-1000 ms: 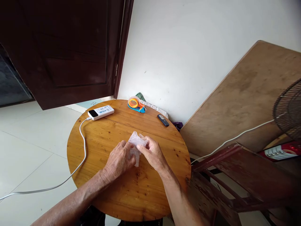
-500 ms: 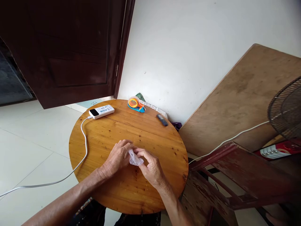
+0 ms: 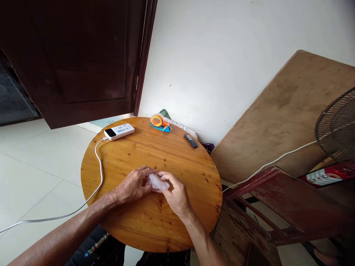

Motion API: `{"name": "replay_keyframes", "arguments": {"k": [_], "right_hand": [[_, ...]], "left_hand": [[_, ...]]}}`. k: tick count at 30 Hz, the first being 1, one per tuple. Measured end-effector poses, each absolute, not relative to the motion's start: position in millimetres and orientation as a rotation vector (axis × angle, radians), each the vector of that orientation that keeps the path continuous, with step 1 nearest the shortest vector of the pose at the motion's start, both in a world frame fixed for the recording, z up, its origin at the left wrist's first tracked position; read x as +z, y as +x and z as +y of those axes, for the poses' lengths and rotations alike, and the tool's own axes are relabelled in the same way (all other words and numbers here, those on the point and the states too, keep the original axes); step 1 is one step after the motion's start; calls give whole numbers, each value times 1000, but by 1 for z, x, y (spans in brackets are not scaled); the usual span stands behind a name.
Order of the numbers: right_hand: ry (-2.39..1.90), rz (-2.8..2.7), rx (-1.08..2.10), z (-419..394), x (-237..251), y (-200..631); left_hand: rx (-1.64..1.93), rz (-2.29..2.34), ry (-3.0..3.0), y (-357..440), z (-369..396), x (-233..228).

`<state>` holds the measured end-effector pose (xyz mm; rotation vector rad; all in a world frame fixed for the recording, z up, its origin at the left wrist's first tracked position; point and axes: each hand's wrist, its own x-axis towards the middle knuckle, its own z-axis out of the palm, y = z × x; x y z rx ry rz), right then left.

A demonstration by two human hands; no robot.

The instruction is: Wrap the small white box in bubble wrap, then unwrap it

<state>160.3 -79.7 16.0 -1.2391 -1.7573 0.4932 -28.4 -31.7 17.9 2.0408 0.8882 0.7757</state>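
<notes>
Head view: the left hand [image 3: 132, 186] and right hand [image 3: 175, 195] meet at frame centre, both pinching a small crumpled piece of clear plastic film [image 3: 156, 182] held just above the round wooden bench [image 3: 133, 155]. Fingers cover much of the film; its shape and extent cannot be made out. A small dark object [image 3: 191, 140] at the bench's far edge is blurred and unidentifiable. Toward the upper part of the bench lie a white power bank [image 3: 119, 131], its white cable [image 3: 98, 173] trailing off the left edge, and an orange-and-blue tape dispenser [image 3: 159, 122]. A dark door [image 3: 77, 59] fills the upper left, a white wall [image 3: 222, 55] behind. At right a board [image 3: 283, 118] leans on the wall; a fan [image 3: 337, 127] is cut off by the frame edge.
</notes>
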Motion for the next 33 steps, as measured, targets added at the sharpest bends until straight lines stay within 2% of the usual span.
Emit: {"name": "replay_keyframes", "arguments": {"k": [3,5,14,24,33], "right_hand": [[-1348,-1577,854,-70,22,162],[-1364,-1478,985,-62,22,163],[-1320,-1382,1139,-44,27,163],[-1112,-1210,1062,-43,30,156],[-1192,-1192,972,-35,35,157]], "left_hand": [[588,1084,1937,-28,-27,26],[560,1184,1958,-27,-25,28],[713,729,1473,-20,-27,21],[751,770,1483,-20,-22,7],[769,706,1536,-19,-19,5]]}}
